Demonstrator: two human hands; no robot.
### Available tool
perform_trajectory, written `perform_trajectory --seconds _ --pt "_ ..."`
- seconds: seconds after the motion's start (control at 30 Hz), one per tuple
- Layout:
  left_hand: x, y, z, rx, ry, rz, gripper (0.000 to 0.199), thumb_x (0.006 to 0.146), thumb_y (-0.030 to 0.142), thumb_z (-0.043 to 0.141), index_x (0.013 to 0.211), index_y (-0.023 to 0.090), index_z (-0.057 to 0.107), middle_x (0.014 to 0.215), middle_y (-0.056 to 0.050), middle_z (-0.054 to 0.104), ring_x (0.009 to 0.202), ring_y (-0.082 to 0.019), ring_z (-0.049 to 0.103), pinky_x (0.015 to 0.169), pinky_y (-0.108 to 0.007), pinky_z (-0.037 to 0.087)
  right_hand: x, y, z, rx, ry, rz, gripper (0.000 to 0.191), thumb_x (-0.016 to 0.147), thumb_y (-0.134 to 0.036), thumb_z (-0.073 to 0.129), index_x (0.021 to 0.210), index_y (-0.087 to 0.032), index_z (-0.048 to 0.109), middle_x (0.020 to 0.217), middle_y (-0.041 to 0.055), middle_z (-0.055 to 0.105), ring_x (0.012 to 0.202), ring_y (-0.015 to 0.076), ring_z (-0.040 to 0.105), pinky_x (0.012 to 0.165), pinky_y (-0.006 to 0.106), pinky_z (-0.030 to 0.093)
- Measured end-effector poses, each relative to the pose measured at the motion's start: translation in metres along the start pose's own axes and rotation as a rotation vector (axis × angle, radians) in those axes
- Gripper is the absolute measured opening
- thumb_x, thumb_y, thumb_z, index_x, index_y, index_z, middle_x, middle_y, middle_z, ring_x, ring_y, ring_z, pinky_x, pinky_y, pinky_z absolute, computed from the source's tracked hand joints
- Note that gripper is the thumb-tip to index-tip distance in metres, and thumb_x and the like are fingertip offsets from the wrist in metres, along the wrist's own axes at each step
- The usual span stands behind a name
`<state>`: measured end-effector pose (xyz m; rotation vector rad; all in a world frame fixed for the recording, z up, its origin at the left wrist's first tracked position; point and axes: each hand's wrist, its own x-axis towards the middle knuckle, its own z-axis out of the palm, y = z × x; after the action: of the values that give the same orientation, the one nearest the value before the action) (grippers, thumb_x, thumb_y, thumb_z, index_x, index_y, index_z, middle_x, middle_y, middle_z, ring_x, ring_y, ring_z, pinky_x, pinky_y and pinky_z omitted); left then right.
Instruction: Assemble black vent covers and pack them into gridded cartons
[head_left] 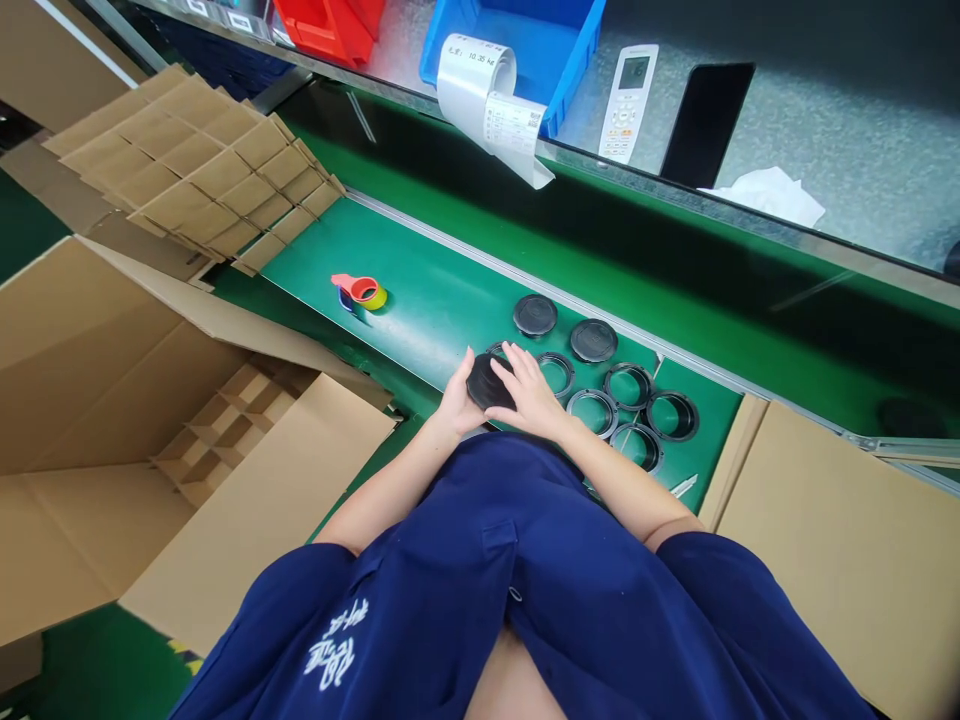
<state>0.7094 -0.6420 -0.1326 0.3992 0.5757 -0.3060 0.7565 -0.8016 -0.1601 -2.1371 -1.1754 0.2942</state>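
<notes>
A black round cap (489,382) is held just above the near edge of the green bench. My left hand (457,398) grips its left side, thumb up along the rim. Across its top and right side lies my right hand (531,396), fingers bent over the cap and thumb at its near edge. Right of my hands several black rings stand on the bench, among them one ring (630,386) and a deeper one (673,415). Behind them lie two closed black discs, a left disc (535,315) and a right disc (594,341). Another piece is partly hidden behind my fingers.
A tape dispenser (364,292) lies left on the green bench (427,290). An open carton (247,520) with dividers stands at left, below stacked cardboard dividers (217,180). A utility knife (685,486) lies near the right carton (847,550). The shelf holds a blue bin (574,75), remote (628,105) and phone (709,120).
</notes>
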Motion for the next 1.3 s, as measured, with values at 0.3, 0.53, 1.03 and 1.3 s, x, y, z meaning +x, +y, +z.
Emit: perform_trajectory --seconds 0.3,0.53,1.03,1.3 --pt "0.009 -0.002 -0.048 0.118 0.221 -0.089 0.071 0.095 0.072 0.045 0.144 0.021 0.054 0.124 -0.016 0.07 0.123 -0.035 0.064 0.11 -0.059 0.045 0.028 0.028 0.046 -0.031 -0.172 0.17 0.115 0.078 -0.065 0.075 0.167 -0.022 0.016 0.163 0.0201 0.026 0.146 0.0394 0.032 0.12 0.055 0.033" --pt "0.004 0.029 -0.083 0.175 0.48 -0.004 0.059 0.098 0.059 0.053 0.142 0.02 0.052 0.137 -0.019 0.061 0.126 -0.027 0.06 0.107 -0.047 0.049 0.082 0.081 0.079 -0.404 -0.174 0.403 0.111 0.081 -0.061 0.074 0.166 -0.016 0.02 0.165 0.0268 0.025 0.148 0.0472 0.027 0.122 0.065 0.01" --pt "0.038 0.064 -0.123 0.54 0.719 0.131 0.012 0.09 0.026 0.06 0.092 0.017 0.068 0.094 -0.007 0.072 0.086 -0.017 0.069 0.088 -0.031 0.056 0.144 0.082 0.104 -0.208 -0.146 0.294 0.07 0.105 -0.047 0.044 0.162 -0.009 0.03 0.171 0.017 0.02 0.16 0.0297 0.014 0.13 0.056 0.002" --pt "0.105 0.035 -0.111 2.094 -0.047 0.58 0.053 0.095 0.045 0.048 0.136 0.016 0.064 0.153 -0.019 0.053 0.147 -0.038 0.039 0.123 -0.061 0.024 0.095 0.099 0.051 -0.172 0.1 0.466 0.055 0.107 -0.034 0.039 0.158 -0.012 0.039 0.171 0.0115 0.025 0.16 0.022 0.017 0.132 0.046 0.011"
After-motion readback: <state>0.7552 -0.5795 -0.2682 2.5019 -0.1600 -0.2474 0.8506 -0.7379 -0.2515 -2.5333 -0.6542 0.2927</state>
